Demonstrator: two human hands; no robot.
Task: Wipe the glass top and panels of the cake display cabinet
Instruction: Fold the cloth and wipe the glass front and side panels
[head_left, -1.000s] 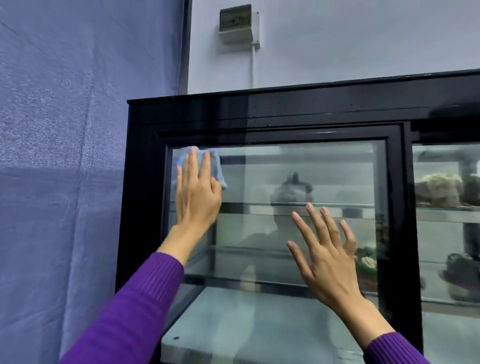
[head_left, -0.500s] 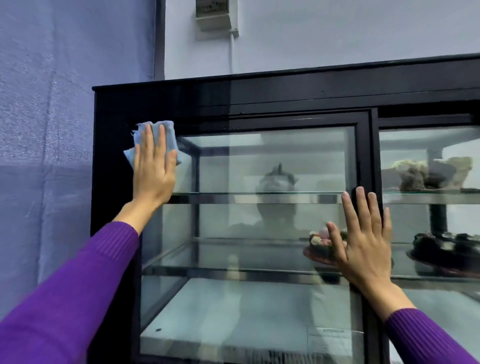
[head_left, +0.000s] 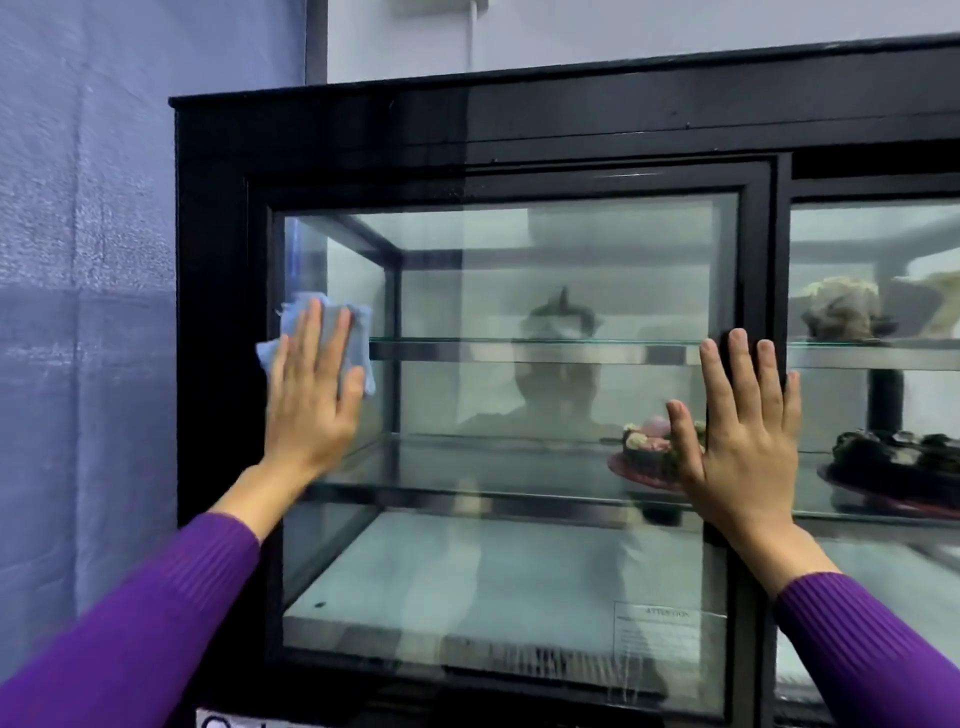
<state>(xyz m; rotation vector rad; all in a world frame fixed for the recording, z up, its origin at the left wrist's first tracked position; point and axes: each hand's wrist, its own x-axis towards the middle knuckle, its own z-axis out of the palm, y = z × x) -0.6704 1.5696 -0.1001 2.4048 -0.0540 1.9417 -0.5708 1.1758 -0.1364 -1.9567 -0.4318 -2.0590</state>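
A black-framed cake display cabinet (head_left: 332, 140) fills the view, with a large glass panel (head_left: 545, 270) in front of me. My left hand (head_left: 311, 400) lies flat against the left side of that panel and presses a light blue cloth (head_left: 358, 332) onto the glass, level with the upper shelf. My right hand (head_left: 743, 436) rests flat, fingers spread, on the panel's right edge and its black door frame (head_left: 758, 249). It holds nothing. Both arms wear purple sleeves.
A blue-grey wall (head_left: 83, 312) stands close on the left of the cabinet. Inside, a decorated cake on a red plate (head_left: 644, 457) sits on the middle shelf. More cakes (head_left: 841, 306) show behind the right panel. A sticker (head_left: 665, 639) is on the glass at lower right.
My left hand has slid the cloth down from the panel's top left corner to the height of the upper shelf. My right hand stays pressed at the right door frame.
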